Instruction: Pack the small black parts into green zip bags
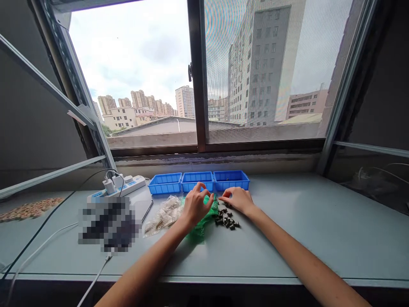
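Observation:
My left hand (195,204) rests curled over a green plastic bag (200,228) on the grey table, its fingers bent and pinched near the bag's top. My right hand (238,199) lies just to the right, fingers drawn together above a small heap of black parts (227,221). Whether either hand pinches a part is hidden. Three blue bins (165,183) (197,179) (230,179) stand in a row just beyond both hands. A clear bag of small parts (164,215) lies left of the green bag.
A white power strip (119,187) with plugs and cables sits at the left, beside a blurred-out object (108,226). Small tan pieces (30,208) are spread at the far left. A window with a metal frame runs behind the table.

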Tool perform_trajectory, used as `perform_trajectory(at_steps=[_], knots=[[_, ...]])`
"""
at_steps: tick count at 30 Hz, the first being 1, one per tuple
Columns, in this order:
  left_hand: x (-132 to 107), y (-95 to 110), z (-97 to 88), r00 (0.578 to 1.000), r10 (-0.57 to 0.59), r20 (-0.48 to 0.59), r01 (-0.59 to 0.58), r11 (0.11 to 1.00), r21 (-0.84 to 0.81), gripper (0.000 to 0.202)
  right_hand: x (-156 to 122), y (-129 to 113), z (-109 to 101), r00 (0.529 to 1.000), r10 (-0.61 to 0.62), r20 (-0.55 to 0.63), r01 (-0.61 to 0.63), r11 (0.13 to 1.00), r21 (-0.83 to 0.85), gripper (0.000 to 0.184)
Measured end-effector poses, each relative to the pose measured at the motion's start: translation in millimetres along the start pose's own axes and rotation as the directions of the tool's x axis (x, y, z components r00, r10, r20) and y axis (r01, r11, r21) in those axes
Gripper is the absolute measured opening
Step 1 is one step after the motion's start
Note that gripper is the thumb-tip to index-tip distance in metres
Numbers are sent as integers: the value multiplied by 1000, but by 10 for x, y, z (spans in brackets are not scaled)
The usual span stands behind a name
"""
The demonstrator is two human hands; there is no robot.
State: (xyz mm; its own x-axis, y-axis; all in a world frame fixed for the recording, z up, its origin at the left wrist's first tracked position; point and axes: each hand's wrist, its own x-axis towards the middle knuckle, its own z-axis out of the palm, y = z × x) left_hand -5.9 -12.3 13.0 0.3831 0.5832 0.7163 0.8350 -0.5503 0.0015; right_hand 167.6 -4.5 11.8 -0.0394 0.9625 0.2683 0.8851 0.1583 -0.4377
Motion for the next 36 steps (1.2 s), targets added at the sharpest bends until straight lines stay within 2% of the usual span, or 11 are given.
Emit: perform_trajectory(at_steps=[5,12,19,22,24,26,27,30,33,36], knots=[[-6,-9,10,1000,2,2,-2,1000,-7,21,4,9,7,999,39,-29,-38,999,37,13],[0,0,1,1000,-3,-6,3,1000,-20,20,16,22,36,999,22,-43,-20,998,57,8],[1,10,-16,1000,-8,3,8,1000,-18,21,8,26,28,995,86,-40,-85,996,43,12],[-3,8,-10,1000,-10,9,10,1000,-19,20,18,45,63,995,79,-61,-72,992,106,7],[-2,6,-6,1000,-7,13,8,1000,-21,19,43,60,99,992,85,-92,-62,973,223,4],[3,5,-6,1000,-5,3,5,1000,-27,15,79,67,134,991,89,-105,-36,904,426,4],[7,4,-7,1000,-4,-8,4,999,-32,12,97,64,147,991,89,-98,-22,840,542,6],[16,4,-11,999,-4,-39,3,999,-44,17,129,33,161,996,87,-20,-35,588,808,18],[14,4,-10,999,0,-34,-2,999,-43,16,119,-18,150,993,90,77,-108,422,900,33],[1,0,1,1000,19,-14,-19,998,-52,13,94,-57,144,989,77,130,-149,357,922,40]])
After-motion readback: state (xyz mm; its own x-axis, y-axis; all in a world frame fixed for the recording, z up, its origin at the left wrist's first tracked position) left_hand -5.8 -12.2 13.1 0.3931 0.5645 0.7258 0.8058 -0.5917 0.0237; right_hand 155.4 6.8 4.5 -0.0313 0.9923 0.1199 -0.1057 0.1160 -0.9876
